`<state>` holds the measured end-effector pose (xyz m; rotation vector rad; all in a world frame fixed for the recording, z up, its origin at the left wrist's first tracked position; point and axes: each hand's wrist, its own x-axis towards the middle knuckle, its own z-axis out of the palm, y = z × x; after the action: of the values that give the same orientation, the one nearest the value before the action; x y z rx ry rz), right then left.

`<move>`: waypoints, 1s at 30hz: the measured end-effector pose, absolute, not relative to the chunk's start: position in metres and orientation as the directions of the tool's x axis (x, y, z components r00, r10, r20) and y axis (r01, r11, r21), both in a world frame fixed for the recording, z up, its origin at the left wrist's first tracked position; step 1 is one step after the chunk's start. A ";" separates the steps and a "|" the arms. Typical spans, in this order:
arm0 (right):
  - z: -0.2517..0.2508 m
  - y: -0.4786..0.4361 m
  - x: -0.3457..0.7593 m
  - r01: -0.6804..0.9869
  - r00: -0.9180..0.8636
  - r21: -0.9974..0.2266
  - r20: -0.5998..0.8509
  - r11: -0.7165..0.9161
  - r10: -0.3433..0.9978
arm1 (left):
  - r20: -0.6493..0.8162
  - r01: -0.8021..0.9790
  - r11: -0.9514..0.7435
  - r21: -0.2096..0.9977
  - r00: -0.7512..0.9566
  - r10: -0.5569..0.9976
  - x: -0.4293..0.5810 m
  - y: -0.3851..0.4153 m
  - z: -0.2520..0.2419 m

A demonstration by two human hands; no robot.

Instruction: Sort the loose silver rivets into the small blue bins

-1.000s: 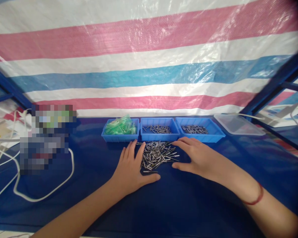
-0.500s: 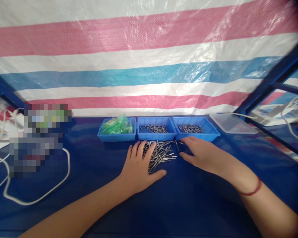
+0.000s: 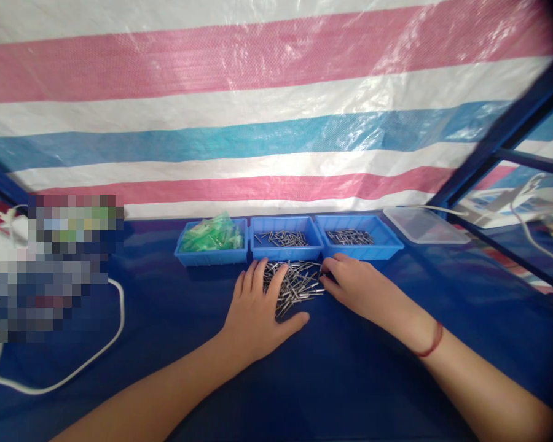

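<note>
A loose pile of silver blind rivets (image 3: pixel 299 285) lies on the blue tabletop. My left hand (image 3: pixel 253 310) rests at the pile's left side with fingers spread, some of them over the rivets. At the right edge of the pile, my right hand (image 3: pixel 350 279) has its thumb and fingertips pinched together at a rivet, which they mostly hide. Behind the pile stand three blue bins in a row. The middle bin (image 3: pixel 286 253) and the right bin (image 3: pixel 364 252) hold more rivets. Green plastic packets (image 3: pixel 214 233) fill the left bin (image 3: pixel 212 258).
A clear plastic lid (image 3: pixel 424 226) lies right of the bins. On the left, a white cable (image 3: pixel 120 313) loops over the table (image 3: pixel 276 399) beside blurred-out items. A striped tarp (image 3: pixel 258 141) hangs behind, and a blue metal frame (image 3: pixel 483 153) stands at the right.
My right hand has moved left to the pile's edge, and its thumb and fingers have closed where loose rivets lay. My left hand stays on the pile. The view has shifted slightly.
</note>
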<state>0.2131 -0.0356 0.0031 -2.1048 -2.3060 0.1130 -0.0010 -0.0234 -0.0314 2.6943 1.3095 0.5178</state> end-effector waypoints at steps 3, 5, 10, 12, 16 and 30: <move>0.002 -0.038 0.205 0.986 -0.114 -0.126 -0.023 0.110 0.993 | 0.242 0.730 -0.643 0.232 0.597 0.765 -0.002 -0.023 -0.032; 0.001 -0.039 0.199 0.983 -0.117 -0.142 -0.025 0.113 0.993 | 0.232 0.724 -0.651 0.229 0.609 0.759 -0.002 -0.023 -0.032; 0.001 -0.042 0.188 0.983 -0.124 -0.137 -0.015 0.120 0.992 | 0.221 0.724 -0.642 0.253 0.603 0.766 -0.001 -0.024 -0.029; 0.003 -0.042 0.190 0.986 -0.100 -0.131 0.001 0.099 0.995 | 0.248 0.712 -0.644 0.281 0.594 0.765 -0.001 -0.025 -0.027; 0.010 -0.042 0.196 0.955 -0.055 -0.286 0.099 0.081 0.994 | 0.352 0.638 -0.666 0.388 0.565 0.746 -0.002 -0.024 -0.021; 0.001 -0.060 0.155 0.062 -0.185 -0.986 0.141 0.155 0.973 | 0.263 0.207 -0.351 0.913 0.360 0.895 -0.005 -0.023 -0.004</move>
<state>0.1551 -0.0599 0.0012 -1.0607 -1.4646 1.1892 -0.0055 -0.0232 -0.0044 1.7842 0.9722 1.0342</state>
